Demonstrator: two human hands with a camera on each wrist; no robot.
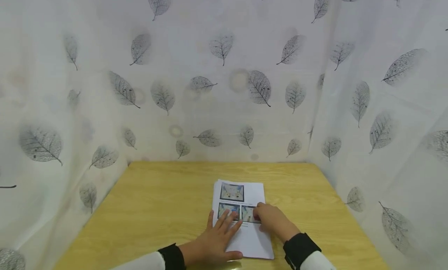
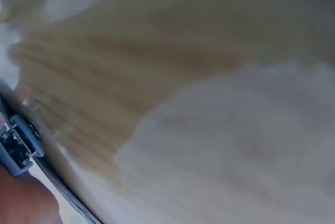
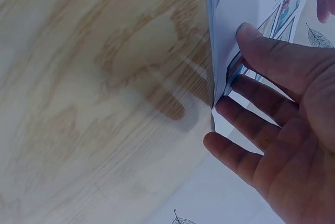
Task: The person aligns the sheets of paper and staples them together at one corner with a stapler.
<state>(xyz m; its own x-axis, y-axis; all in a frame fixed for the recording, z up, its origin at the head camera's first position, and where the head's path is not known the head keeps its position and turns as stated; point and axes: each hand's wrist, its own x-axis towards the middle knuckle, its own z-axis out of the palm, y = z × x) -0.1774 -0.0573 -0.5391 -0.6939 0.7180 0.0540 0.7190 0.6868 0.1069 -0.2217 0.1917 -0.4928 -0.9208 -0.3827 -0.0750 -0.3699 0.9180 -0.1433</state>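
Note:
A stack of white paper [image 1: 250,239] printed with small photos lies on the wooden table in the head view. My left hand [image 1: 217,239] rests on its lower left part, fingers spread and straight. At the stack's right edge, my right hand [image 1: 274,221] pinches the paper. The right wrist view shows the thumb [image 3: 251,33] on top of the pages and the other fingers along the edge, where the sheets bend slightly. In the left wrist view, part of the left hand [image 2: 26,200] appears beside a blue-grey plastic piece [image 2: 21,145] with metal in it.
The wooden table [image 1: 168,196] extends around the stack on all sides. A white curtain [image 1: 224,107] with grey leaf prints hangs behind it and along both sides. Black bands [image 1: 302,246] wrap both wrists.

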